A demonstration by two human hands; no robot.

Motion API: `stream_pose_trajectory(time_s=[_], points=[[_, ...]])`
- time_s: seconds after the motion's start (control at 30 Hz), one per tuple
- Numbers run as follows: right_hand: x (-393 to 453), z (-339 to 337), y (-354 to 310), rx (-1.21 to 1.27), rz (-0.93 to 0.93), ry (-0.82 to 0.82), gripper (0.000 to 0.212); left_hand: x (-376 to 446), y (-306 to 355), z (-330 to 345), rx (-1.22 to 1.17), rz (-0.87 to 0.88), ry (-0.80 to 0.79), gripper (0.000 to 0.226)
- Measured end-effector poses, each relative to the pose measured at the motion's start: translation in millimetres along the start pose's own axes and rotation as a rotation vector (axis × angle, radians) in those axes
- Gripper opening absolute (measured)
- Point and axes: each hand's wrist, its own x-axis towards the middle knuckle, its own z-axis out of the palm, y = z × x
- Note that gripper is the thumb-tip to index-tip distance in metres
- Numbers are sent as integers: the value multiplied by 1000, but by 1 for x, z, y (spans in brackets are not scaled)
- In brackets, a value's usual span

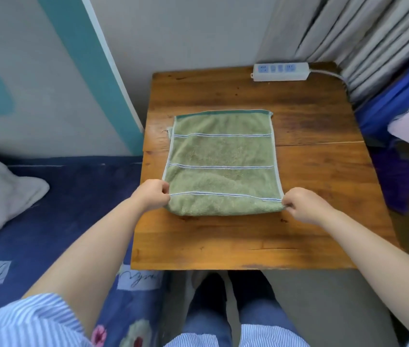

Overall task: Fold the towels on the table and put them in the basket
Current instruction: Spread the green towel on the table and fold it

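Nearest to me I see blue-and-white striped sleeves at the bottom corners, and dark trousers between them, reaching under the near edge of the tabletop. To my left runs a bed in dark blue sheeting with a flower print near its foot.

Both bare forearms reach forward over the wood. My left hand has its grip clenched on the near left corner of the green towel, fingers curled in and pinching the cloth where the nearest pale stripe meets the edge. My right hand does the same at the near right corner, thumb and fingers pinched on the hem. The two hands sit well apart, one at each end of the near edge.

The towel lies flat in the middle of the tabletop. Its near edge is a rounded fold, so it is doubled over; three pale stripes cross it, and a darker green band finishes the far edge. A scrap of the lower layer peeps out at the far left side.

Beyond it lies bare wood, then a white power strip at the far right edge, its cable trailing off right. A pale pillow rests on the bed at left. Grey curtains hang at the far right above blue, pink and purple fabric. I cannot see a basket from here.
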Motion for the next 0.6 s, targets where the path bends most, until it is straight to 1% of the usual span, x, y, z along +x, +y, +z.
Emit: stream_pose_trajectory(time_s=[0.03, 0.1, 0.17, 0.23, 0.33, 0.5, 0.53, 0.6], points=[[-5, 10, -1, -8, -12, -17, 29, -1, -7, 8, 49, -16, -26, 28], [-16, 32, -6, -31, -50, -21, 19, -6, -18, 25, 145, -21, -103, 28], [-24, 55, -15, -91, -81, -40, 21, -11, -30, 45, 212, -7, -181, 30], [-29, 70, -24, -189, -72, -75, 25, -16, -38, 60, 245, 11, -232, 31], [-32, 83, -38, -303, -25, -138, 28, -22, -49, 75, 253, 31, -282, 31], [-36, 86, -50, -359, 49, -177, 31, -30, -55, 81, 219, 65, -303, 32], [-35, 84, -51, -355, 57, -192, 31, -30, -55, 80, 214, 67, -316, 29], [-32, 79, -52, -336, 65, -259, 30, -27, -55, 74, 168, 60, -332, 17]])
